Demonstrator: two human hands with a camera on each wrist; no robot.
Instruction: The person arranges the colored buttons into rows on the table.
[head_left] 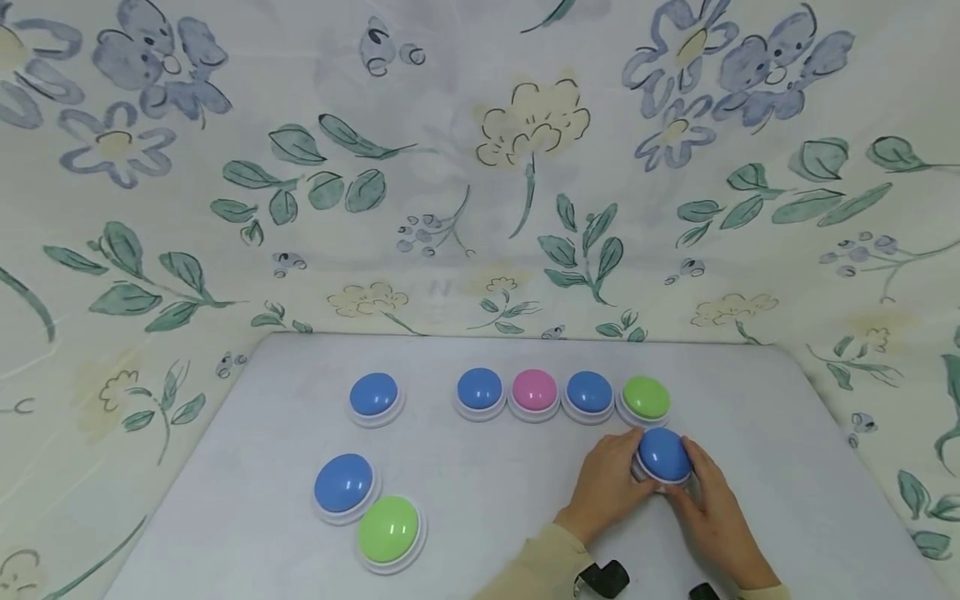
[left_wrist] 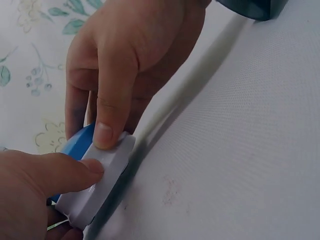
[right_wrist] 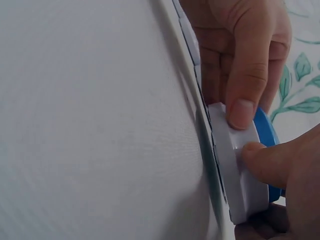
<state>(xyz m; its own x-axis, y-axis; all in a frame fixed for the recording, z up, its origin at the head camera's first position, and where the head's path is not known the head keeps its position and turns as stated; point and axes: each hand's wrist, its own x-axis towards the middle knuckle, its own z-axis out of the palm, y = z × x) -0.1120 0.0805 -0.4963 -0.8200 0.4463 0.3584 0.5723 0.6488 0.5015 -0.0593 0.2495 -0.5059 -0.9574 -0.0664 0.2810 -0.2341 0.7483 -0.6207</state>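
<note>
A button with a blue dome (head_left: 664, 454) and a white base sits between both hands at the right of the white table. My left hand (head_left: 611, 483) grips its left side, and my right hand (head_left: 716, 512) grips its right side. In the left wrist view both thumbs press on the white base (left_wrist: 102, 177). The right wrist view shows the same button's base (right_wrist: 240, 175) close to the tabletop; whether it touches is hard to tell. Just behind it is a green button (head_left: 646, 397), at the right end of a row with a blue button (head_left: 589, 392), a pink button (head_left: 534, 390) and another blue button (head_left: 480, 388).
Apart on the left is a blue button (head_left: 373, 394). Nearer the front, a blue button (head_left: 343, 483) and a green button (head_left: 388, 529) stand close together. A flower-patterned cloth (head_left: 450, 292) hangs behind the white table (head_left: 487, 500).
</note>
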